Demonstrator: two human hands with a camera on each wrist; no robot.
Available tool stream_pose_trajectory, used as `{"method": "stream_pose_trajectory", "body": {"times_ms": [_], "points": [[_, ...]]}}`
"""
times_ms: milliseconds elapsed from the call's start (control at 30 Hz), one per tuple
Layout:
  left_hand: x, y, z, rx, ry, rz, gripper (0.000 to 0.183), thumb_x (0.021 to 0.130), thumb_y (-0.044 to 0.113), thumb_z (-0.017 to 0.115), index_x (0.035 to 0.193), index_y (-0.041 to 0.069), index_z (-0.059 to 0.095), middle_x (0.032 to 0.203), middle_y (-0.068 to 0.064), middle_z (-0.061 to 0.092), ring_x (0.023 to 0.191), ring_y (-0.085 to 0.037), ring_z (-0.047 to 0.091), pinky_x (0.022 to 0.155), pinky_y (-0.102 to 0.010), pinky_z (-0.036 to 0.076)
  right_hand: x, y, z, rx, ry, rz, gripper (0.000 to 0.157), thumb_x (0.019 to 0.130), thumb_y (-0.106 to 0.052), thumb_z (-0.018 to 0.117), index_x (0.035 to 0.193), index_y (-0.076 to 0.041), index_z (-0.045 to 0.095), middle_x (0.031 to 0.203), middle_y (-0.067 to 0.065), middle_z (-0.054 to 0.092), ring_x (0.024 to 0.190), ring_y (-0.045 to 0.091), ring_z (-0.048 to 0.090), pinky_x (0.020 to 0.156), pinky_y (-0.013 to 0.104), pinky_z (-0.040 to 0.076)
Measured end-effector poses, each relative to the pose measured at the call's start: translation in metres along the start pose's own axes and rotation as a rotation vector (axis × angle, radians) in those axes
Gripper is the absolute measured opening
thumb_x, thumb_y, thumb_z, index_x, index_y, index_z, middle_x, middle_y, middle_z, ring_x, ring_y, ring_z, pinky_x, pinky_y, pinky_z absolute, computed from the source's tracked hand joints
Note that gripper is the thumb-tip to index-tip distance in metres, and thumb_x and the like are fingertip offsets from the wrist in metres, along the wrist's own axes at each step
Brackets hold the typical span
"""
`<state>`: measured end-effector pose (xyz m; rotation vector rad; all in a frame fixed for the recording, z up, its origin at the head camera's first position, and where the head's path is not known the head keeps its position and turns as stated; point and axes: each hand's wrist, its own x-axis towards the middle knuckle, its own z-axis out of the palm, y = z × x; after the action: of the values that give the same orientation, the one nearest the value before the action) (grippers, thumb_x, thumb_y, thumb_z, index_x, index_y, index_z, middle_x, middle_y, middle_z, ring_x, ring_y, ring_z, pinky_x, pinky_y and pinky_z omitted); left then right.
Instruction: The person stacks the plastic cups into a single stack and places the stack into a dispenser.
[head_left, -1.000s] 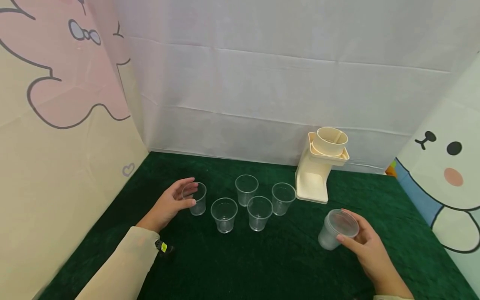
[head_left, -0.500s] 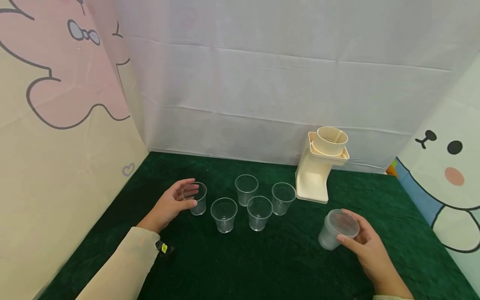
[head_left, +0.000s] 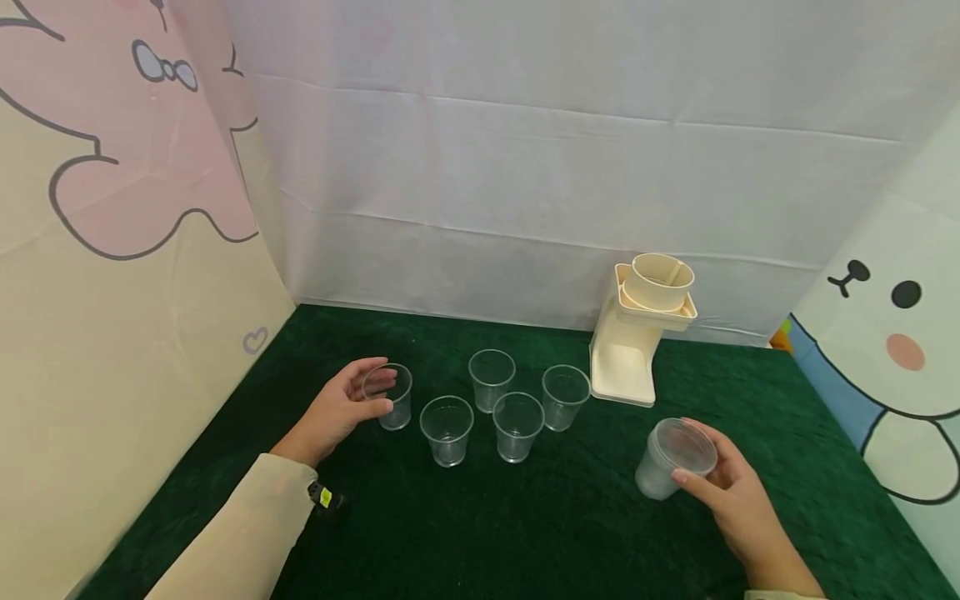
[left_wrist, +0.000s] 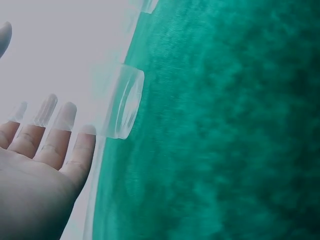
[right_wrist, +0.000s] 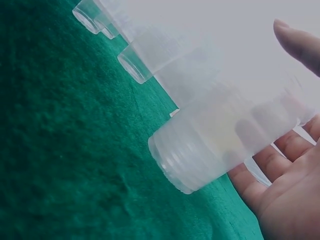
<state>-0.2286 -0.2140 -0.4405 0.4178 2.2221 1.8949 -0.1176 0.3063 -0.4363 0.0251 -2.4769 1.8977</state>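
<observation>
In the head view my left hand (head_left: 337,408) is around a clear plastic cup (head_left: 401,408) at the left of the group, thumb in front and fingers behind. The left wrist view shows the fingers (left_wrist: 52,145) through the wall of this cup (left_wrist: 130,102). Over on the right, my right hand (head_left: 731,492) holds a stack of nested clear plastic cups (head_left: 663,467) by its side, thumb in front. Several rims show on the stack (right_wrist: 190,155) in the right wrist view. Whether its base touches the cloth I cannot tell.
More clear cups stand upright mid-table: front left (head_left: 447,429), front right (head_left: 517,429), back (head_left: 492,379) and right (head_left: 566,400). Behind them to the right is a cream dispenser-like stand (head_left: 626,358) with a round cup-shaped top (head_left: 660,287). Green cloth (head_left: 480,533) covers the table.
</observation>
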Motion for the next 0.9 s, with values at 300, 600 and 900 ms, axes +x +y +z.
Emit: {"method": "stream_pose_trajectory", "body": {"times_ms": [300, 600, 900], "points": [[0.001, 0.015, -0.002, 0.090, 0.027, -0.011, 0.064, 0.085, 0.027, 0.071, 0.139, 0.023, 0.038, 0.136, -0.004, 0.048, 0.126, -0.026, 0.044, 0.101, -0.050, 0.034, 0.001, -0.001, -0.001, -0.054, -0.006, 0.042, 0.060, 0.094, -0.024, 0.058, 0.146, -0.020, 0.027, 0.139, 0.007, 0.033, 0.116, 0.014, 0.042, 0.080, 0.016, 0.044], [0.002, 0.043, -0.005, 0.099, 0.031, 0.016, 0.065, 0.086, 0.029, 0.069, 0.140, 0.024, 0.035, 0.137, 0.000, 0.047, 0.128, -0.020, 0.041, 0.103, -0.053, 0.030, 0.000, -0.002, -0.001, -0.101, -0.004, 0.046, 0.060, 0.094, -0.028, 0.058, 0.146, -0.021, 0.027, 0.140, 0.008, 0.035, 0.116, 0.014, 0.043, 0.080, 0.017, 0.044], [0.006, 0.073, 0.005, 0.052, -0.038, 0.081, 0.063, 0.089, 0.026, 0.066, 0.142, 0.019, 0.032, 0.139, -0.002, 0.045, 0.128, -0.020, 0.041, 0.105, -0.049, 0.029, 0.000, -0.001, -0.002, -0.104, 0.003, 0.051, 0.061, 0.094, -0.030, 0.058, 0.146, -0.021, 0.027, 0.140, 0.008, 0.035, 0.116, 0.015, 0.044, 0.080, 0.017, 0.044]]}}
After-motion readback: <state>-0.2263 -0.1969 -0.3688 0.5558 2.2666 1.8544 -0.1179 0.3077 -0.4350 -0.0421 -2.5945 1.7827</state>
